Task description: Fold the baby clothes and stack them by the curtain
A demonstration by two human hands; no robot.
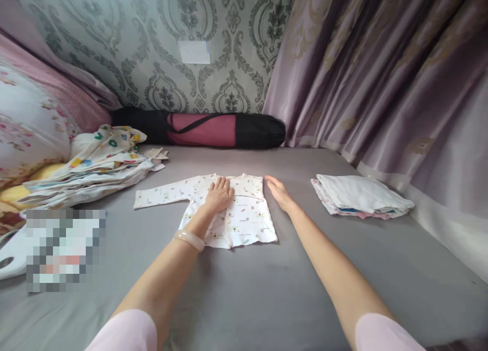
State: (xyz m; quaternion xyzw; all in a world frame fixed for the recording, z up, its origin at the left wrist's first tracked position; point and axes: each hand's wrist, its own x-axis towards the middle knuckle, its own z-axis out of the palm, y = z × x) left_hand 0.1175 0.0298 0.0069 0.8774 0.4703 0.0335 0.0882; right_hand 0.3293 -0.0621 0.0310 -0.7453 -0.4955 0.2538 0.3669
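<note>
a loose pile of clothes (95, 163) lies at the left on the grey sheet (267, 290). the small shirt (247, 221) lies flat mid-sheet; the left hand (220, 193) presses on it open-palmed, the right hand (278, 191) rests open at its right edge. a folded stack (360, 196) sits further right

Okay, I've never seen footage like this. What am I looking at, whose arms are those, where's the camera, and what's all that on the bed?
There is no machine here. The arms are a person's own, filmed by one camera worn on their head, looking forward and down. The left hand lies flat and open on a small printed shirt spread on the grey sheet. The right hand, also open, rests at the shirt's right edge. Neither hand grips anything. A folded stack lies to the right, a loose clothes pile to the left, and a rolled bag by the wall.
</note>
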